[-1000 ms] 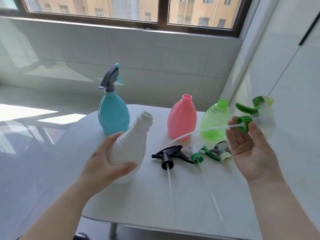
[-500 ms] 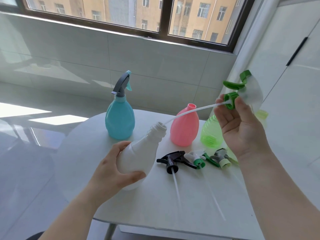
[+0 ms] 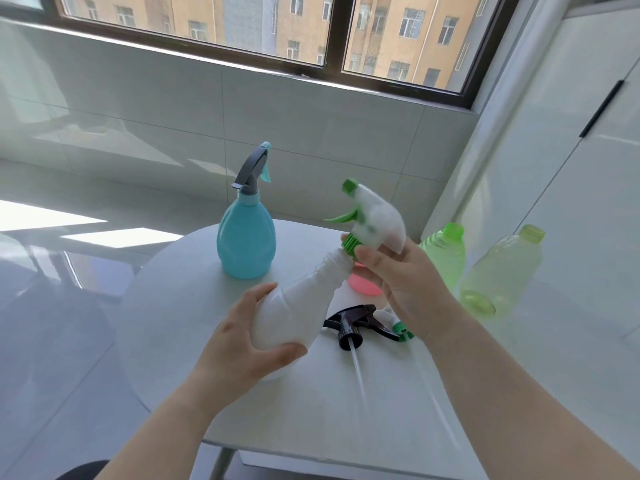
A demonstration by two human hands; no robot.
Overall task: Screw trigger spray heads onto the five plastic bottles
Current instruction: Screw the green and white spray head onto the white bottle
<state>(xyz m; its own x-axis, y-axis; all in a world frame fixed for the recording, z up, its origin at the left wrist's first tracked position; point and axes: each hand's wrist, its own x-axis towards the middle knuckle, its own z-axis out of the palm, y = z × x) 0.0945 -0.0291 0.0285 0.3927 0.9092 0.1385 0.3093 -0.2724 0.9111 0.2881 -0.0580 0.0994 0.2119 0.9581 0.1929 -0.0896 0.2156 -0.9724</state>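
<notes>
My left hand [image 3: 242,344] grips a white bottle [image 3: 298,303], tilted with its neck up and to the right. My right hand [image 3: 398,282] holds a white and green spray head [image 3: 372,221] by its green collar, right at the bottle's mouth; its tube is out of sight. A blue bottle [image 3: 246,240] with a grey spray head fitted stands at the back of the table. A pink bottle [image 3: 363,285] shows only at its base behind my right hand. Two green bottles [image 3: 445,252] [image 3: 498,271] stand uncapped at the right.
A black spray head [image 3: 356,323] lies on the white round table [image 3: 173,306] with its tube pointing toward me. Another white and green head [image 3: 400,329] lies partly hidden under my right wrist. A tiled wall and window are behind, white cabinets at the right.
My right hand has brought the green and white spray head down and left; its tube, earlier stretched in the air, has gone from view, and the collar now sits at the white bottle's mouth.
</notes>
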